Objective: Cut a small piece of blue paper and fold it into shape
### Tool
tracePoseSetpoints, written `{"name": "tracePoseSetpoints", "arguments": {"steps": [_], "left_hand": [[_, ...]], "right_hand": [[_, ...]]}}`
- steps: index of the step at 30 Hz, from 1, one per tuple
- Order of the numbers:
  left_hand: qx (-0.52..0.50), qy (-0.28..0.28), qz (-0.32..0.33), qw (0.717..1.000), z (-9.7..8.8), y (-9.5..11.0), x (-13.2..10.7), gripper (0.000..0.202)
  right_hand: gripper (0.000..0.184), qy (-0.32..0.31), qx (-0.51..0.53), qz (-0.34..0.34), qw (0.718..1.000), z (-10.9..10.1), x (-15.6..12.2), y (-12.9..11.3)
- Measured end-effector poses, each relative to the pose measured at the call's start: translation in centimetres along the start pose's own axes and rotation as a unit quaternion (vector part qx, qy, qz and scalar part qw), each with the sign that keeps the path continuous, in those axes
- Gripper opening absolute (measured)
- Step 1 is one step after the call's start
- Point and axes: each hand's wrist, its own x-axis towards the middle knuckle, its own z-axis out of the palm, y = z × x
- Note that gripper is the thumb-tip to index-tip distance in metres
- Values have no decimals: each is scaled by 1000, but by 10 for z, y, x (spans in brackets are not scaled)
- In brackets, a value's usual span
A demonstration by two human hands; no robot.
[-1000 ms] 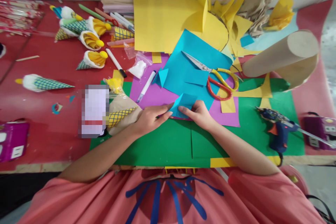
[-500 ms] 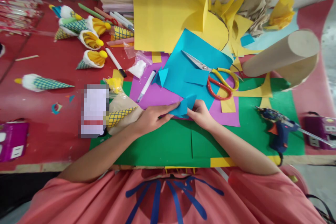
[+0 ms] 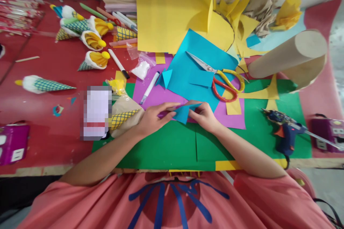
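Note:
A small folded piece of blue paper, now a downward-pointing triangle, sits between my two hands over the purple sheet and green sheet. My left hand pinches its left corner with thumb and fingers. My right hand pinches its right upper edge, fingers closed on the paper. A larger blue sheet lies just beyond, with a second small blue folded triangle at its left edge.
Yellow-and-red scissors lie on the blue sheet. A blue glue gun rests at the right, a cardboard tube behind it. White markers, yellow paper and several paper cones fill the left and back.
The blue piece has been folded from a flat flap into a pointed triangle; both hands shifted slightly and now pinch it at its two sides.

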Motion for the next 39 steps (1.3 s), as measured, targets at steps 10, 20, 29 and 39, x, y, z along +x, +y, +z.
{"name": "tracePoseSetpoints", "arguments": {"steps": [10, 20, 29, 39], "left_hand": [[105, 123, 106, 981, -2, 0, 3, 11], [114, 186, 156, 963, -4, -3, 2, 27], [136, 170, 142, 966, -4, 0, 0, 27], [137, 129, 133, 973, -4, -1, 1, 22]], "right_hand": [[31, 72, -53, -72, 993, 2, -1, 3], [51, 111, 7, -29, 993, 0, -12, 1], [24, 78, 12, -32, 996, 2, -7, -3], [26, 55, 44, -10, 997, 4, -5, 2]]}}
